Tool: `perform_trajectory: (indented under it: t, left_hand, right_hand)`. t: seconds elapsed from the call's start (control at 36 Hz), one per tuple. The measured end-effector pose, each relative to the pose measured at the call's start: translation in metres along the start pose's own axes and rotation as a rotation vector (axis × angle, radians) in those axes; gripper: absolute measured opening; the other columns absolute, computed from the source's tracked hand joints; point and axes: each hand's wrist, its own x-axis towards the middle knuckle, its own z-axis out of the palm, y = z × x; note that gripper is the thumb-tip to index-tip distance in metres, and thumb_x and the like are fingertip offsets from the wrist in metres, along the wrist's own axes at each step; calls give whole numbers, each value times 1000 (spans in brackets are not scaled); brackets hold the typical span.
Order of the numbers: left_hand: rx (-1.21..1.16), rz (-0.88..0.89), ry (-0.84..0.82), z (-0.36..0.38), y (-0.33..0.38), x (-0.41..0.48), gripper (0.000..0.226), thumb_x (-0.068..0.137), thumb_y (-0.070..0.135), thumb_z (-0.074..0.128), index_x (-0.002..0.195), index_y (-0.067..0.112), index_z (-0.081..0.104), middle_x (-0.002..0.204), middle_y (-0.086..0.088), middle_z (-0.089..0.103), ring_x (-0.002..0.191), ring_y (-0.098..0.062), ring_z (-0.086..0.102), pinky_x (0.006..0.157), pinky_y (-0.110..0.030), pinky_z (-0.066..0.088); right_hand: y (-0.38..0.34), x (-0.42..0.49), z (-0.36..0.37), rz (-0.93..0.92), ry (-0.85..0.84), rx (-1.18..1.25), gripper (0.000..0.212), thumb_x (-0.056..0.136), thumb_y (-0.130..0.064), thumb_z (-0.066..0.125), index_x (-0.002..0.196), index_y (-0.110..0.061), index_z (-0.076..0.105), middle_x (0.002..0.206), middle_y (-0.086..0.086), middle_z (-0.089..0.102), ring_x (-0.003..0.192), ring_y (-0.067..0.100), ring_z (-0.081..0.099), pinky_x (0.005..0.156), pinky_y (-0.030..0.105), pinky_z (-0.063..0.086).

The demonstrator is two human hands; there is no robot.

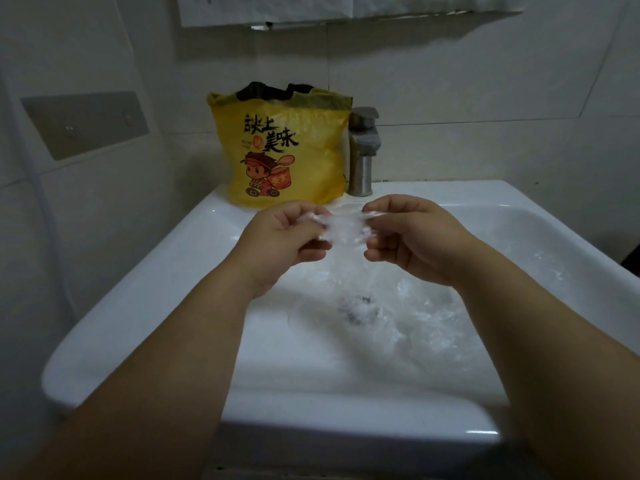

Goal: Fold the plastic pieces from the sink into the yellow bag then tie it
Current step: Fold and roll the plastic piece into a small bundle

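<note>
Above the white sink (145,296) my two hands hold one clear plastic piece (341,230) stretched between them. My left hand (287,244) pinches its left end with curled fingers, and my right hand (412,237) pinches its right end. More crumpled clear plastic (408,306) lies in the basin around the drain, below my right wrist. The yellow bag (287,150), printed with black characters and a cartoon figure, stands upright on the sink's back ledge, its top open with black handles showing.
A steel tap (362,154) stands right of the bag on the ledge. White tiled walls close in behind and on the left, where a grey wall plate (85,123) is mounted. A shelf edge runs overhead.
</note>
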Motion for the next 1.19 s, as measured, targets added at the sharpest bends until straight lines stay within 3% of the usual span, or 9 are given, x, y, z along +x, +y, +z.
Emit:
perform_trajectory:
  t: [0.14,0.25,0.39,0.58,0.69,0.78,0.92,1.0,1.19]
  left_hand:
    - [-1,29,64,-2,-3,3,29,96,-6,48,77,9,62,65,1,65,58,-5,63,56,-15,52]
    - [68,25,48,-1,-5,3,28,95,-4,52,77,10,68,73,-4,65,65,-8,65,61,-16,54]
    - [-47,-52,62,1,1,2,33,91,8,58,61,9,72,65,-1,67,69,-16,65,62,-25,58]
    - [240,41,90,3,-2,0,10,79,11,77,70,16,73,64,10,68,64,-3,65,63,-14,54]
    - [314,65,84,0,-5,1,19,77,4,78,78,22,72,62,18,61,66,0,59,66,-12,52]
    - [248,81,90,1,-4,1,19,80,1,74,78,20,71,84,9,64,67,0,63,66,-13,53]
    - [7,32,96,3,1,3,21,89,11,65,68,14,70,70,3,66,70,-8,63,69,-21,57]
    - [86,61,112,4,-2,4,19,89,15,66,70,12,70,69,6,69,70,-7,64,66,-18,55]
    - [65,88,188,7,-6,6,9,81,11,74,73,9,69,82,-7,66,79,-17,64,73,-22,57]
  right_hand:
    - [-3,-3,1,40,-97,27,15,93,-9,54,88,1,63,61,4,60,54,16,55,57,27,55]
    - [0,0,-2,-1,37,-161,30,93,-31,58,93,-4,69,79,11,65,64,19,59,57,26,55]
    - [4,0,-2,-50,96,-225,18,91,-22,63,91,-5,70,81,12,64,68,20,57,57,23,54]
    - [4,3,-1,-20,105,-242,7,90,-12,64,96,-13,68,88,12,66,72,21,62,65,30,58]
    - [3,2,-3,-1,48,-297,28,86,4,63,104,-17,65,100,10,63,77,21,62,70,30,59]
    - [3,1,-2,-43,51,-291,35,83,9,64,106,-17,64,114,3,57,87,19,65,70,27,59]
    - [-1,-1,0,-62,30,-185,14,89,-10,64,102,-10,65,105,12,64,85,25,64,71,30,59]
    - [1,-1,2,-62,97,-244,25,93,-32,58,97,-9,67,93,11,66,78,24,63,67,30,58]
    - [5,1,4,-130,98,-302,13,88,-10,66,92,-22,64,99,11,65,81,23,67,68,30,58]
